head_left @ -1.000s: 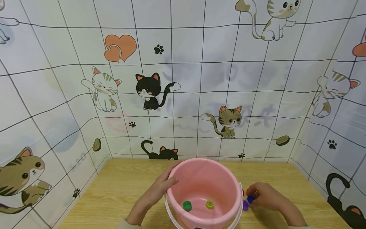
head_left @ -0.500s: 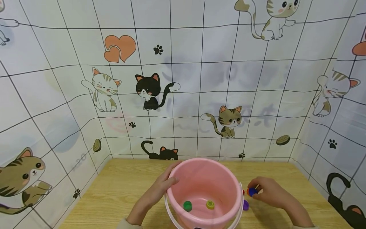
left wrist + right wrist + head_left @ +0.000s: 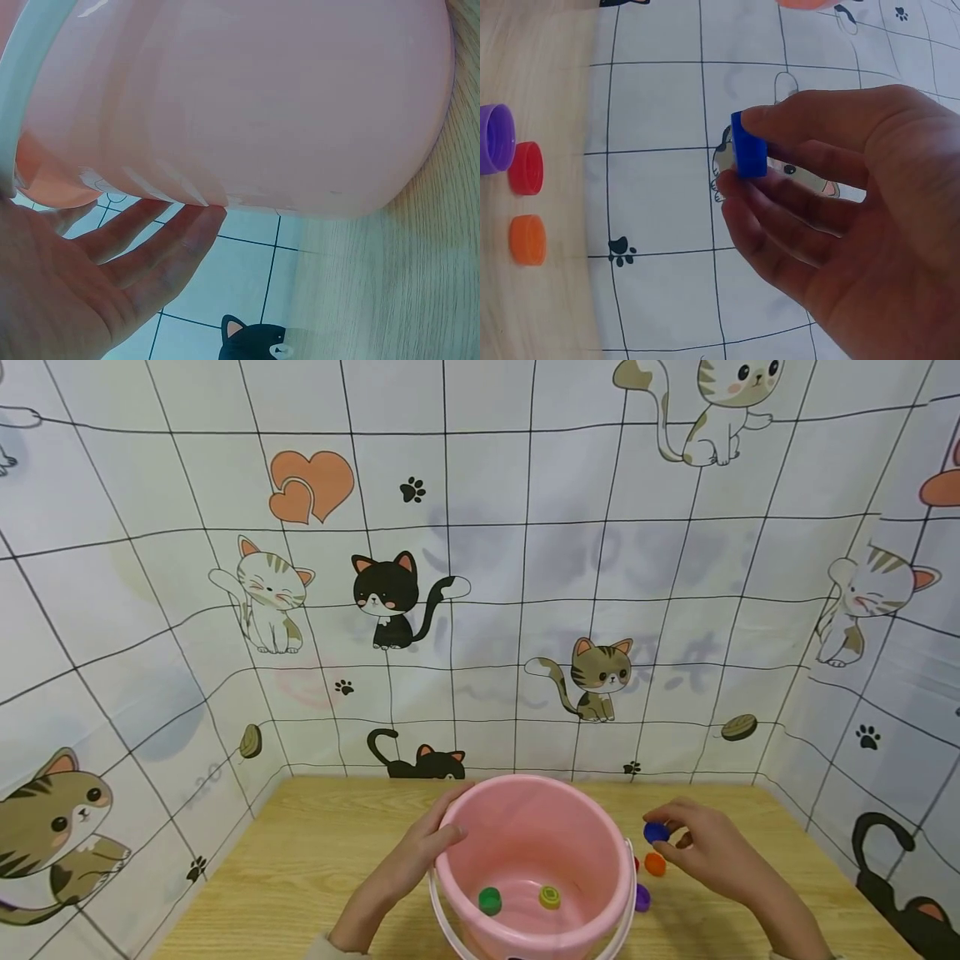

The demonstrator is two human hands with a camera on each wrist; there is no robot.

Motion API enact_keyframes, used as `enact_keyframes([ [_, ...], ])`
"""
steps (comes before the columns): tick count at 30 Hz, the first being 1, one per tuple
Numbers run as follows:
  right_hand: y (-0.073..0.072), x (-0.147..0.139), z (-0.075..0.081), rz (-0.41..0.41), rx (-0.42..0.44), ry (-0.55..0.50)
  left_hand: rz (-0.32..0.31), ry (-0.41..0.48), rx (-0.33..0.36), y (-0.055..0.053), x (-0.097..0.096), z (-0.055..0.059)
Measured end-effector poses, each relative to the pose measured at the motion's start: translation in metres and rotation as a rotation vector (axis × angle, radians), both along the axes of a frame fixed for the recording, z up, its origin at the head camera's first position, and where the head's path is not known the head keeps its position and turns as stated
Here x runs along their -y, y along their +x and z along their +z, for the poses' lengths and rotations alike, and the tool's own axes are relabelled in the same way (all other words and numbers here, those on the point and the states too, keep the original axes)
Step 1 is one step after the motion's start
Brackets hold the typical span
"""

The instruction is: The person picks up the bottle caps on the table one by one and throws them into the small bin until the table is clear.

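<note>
Blue round plastic cap [image 3: 656, 832]: head cam, pinched in person's R hand [image 3: 708, 850], right of pink plastic bucket [image 3: 540, 827] gripped at rim by L hand [image 3: 417, 852]. L-wrist cam: fingers slightly apart against bucket; slack hold may tip it. R-wrist cam: fingertip pinch, slip poss., cap drops.

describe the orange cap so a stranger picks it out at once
Start at the pink bucket on the wooden table and look just right of it in the head view. There lie a purple cap, a red cap and the orange cap. Yours is the rightmost of the three, the only orange one, lying loose, unlike the blue cap pinched in the right hand.
</note>
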State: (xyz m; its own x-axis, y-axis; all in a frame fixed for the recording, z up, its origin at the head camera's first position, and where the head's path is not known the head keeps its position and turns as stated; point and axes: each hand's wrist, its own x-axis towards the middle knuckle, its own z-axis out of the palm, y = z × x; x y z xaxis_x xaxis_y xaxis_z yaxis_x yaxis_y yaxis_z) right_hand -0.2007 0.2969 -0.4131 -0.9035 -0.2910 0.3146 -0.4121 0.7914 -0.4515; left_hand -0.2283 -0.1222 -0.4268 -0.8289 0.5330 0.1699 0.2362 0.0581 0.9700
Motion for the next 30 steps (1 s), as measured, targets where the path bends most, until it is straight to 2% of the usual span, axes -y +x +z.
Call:
enact_keyframes([
  [7,0.006,0.007,0.008,-0.009,-0.114,-0.024,0.002,-0.007,-0.003,0.001,0.0,0.001],
  [17,0.014,0.014,0.018,0.001,-0.219,-0.024,-0.013,0.004,0.0,0.001,0.0,0.002],
  [30,0.018,0.025,0.026,0.007,-0.245,-0.049,-0.001,-0.003,0.002,0.001,0.0,0.002],
])
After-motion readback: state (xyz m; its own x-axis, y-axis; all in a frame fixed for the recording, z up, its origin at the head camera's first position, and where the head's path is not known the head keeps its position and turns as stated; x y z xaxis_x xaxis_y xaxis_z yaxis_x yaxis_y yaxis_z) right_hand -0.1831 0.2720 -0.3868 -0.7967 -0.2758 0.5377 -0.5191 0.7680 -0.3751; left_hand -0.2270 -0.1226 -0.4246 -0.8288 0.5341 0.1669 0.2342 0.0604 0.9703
